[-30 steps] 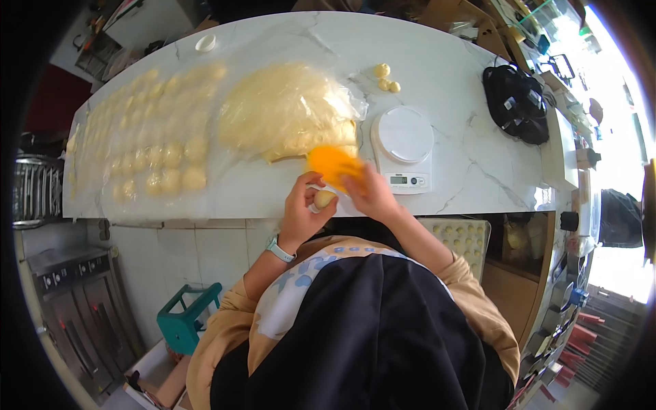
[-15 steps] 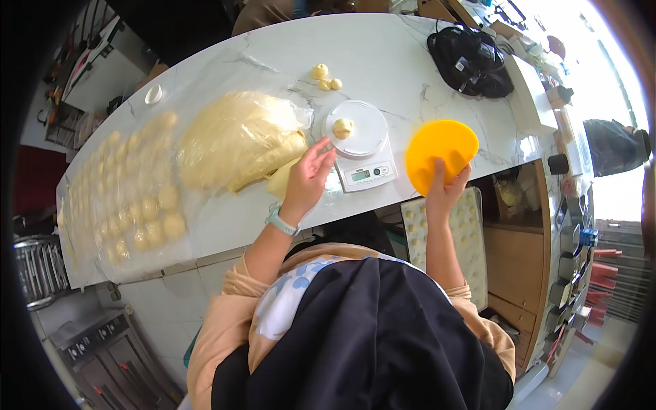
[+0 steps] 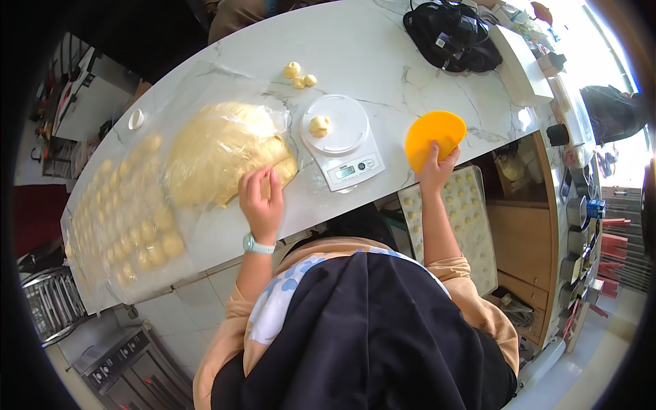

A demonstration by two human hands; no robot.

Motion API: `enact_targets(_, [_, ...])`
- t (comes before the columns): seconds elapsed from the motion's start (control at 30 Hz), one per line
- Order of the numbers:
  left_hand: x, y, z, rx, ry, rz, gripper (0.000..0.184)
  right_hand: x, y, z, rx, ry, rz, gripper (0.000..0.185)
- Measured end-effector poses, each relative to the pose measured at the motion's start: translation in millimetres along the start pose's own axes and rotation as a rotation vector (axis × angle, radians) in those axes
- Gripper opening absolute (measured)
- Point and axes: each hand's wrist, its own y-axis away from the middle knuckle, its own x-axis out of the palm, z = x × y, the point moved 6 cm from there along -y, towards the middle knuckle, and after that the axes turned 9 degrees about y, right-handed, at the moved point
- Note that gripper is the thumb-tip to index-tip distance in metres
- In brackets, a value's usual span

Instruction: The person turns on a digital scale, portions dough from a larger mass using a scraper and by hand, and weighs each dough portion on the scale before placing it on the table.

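Observation:
My left hand [image 3: 262, 205], wearing a watch, is at the near right edge of a large mass of yellow dough [image 3: 225, 150] partly covered by clear plastic. Its fingers are bent, with the thumb apart, and I see nothing held between them. My right hand [image 3: 437, 167] grips a yellow dough scraper [image 3: 437, 133] over the table's front edge. Between the hands stands a white kitchen scale [image 3: 352, 171] with a small dough lump [image 3: 319, 126] on its round plate. The digits on its display are too small to read.
Several small dough pieces [image 3: 299, 82] lie behind the scale. Rows of dough balls [image 3: 143, 232] rest under plastic at left. A tray of small rounds [image 3: 478, 236] sits below the table at right. A black bag [image 3: 451, 37] and a small white cup [image 3: 137, 119] are also on the table.
My left hand has moved left from beside the scale's plate to the edge of the dough mass. The scraper stays in my right hand, now tilted. The view has shifted slightly.

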Motion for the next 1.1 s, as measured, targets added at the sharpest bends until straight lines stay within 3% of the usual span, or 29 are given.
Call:
enact_targets(0.1, [-22, 26, -7, 0.026, -0.282, -0.078, 0.023, -1, -1, 1, -0.012, 0.026, 0.001, 0.04])
enact_targets(0.2, [-28, 39, 6, -0.038, -0.252, 0.004, 0.031, 1, -2, 4, -0.02, 0.057, -0.024, 0.04])
enact_targets(0.3, [-23, 54, 34, -0.251, -0.019, 0.08, 0.033, 3, -3, 6, 0.003, 0.0, -0.043, 0.04])
enact_targets(0.5, [-22, 59, 18, -0.32, 0.053, 0.194, 0.039, 9, -4, 13, 0.029, -0.103, -0.038, 0.039])
enact_targets(0.6, [-20, 31, -23, -0.008, -0.273, 0.048, 0.049, 13, -6, 6, -0.012, -0.037, -0.006, 0.039])
enact_targets(0.73, [34, -22, -27, 0.104, 0.187, 0.189, 0.06, 16, -4, 2, -0.025, 0.002, 0.012, 0.04])
enact_targets(0.93, [104, -66, -20, 0.093, 0.103, 0.509, 0.052, 11, 0, 11, -0.018, 0.053, 0.004, 0.043])
enact_targets(0.97, [115, -69, -8, 0.041, 0.114, 0.633, 0.039, 11, 1, 12, -0.019, 0.068, 0.009, 0.043])
enact_targets(1.07, [125, -110, 10, -0.162, 0.162, 0.66, 0.026, 13, 0, 10, -0.027, 0.084, -0.005, 0.043])
enact_targets(1.1, [125, -130, 24, -0.23, 0.239, 0.537, 0.025, 13, 0, 12, -0.031, 0.1, 0.006, 0.043])
